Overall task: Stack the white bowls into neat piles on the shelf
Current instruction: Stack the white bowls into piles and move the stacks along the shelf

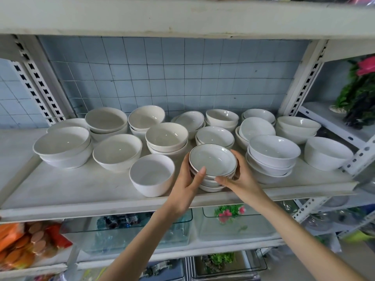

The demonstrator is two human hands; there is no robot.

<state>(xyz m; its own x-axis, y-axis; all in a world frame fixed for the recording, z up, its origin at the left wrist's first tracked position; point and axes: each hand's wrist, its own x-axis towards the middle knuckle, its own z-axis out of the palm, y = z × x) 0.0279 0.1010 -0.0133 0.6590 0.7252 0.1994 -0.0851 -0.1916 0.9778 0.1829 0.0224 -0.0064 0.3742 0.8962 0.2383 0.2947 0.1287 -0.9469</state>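
Observation:
A small pile of shallow white bowls with dark rims (212,162) stands near the front edge of the white shelf (60,191). My left hand (188,179) grips its left side, thumb on the top rim. My right hand (241,177) cups its right side. A single deep white bowl (152,175) sits just left of the pile. A stack of wider white bowls (272,157) stands close on the right. Several more white bowls, single or in low piles (166,138), fill the back of the shelf.
The upper shelf board (182,17) overhangs close above. Slotted metal posts (304,78) frame both sides, with blue tile wall behind. A bare patch of shelf lies at the front left. Glass tanks (178,226) and artificial plants (359,94) sit below and to the right.

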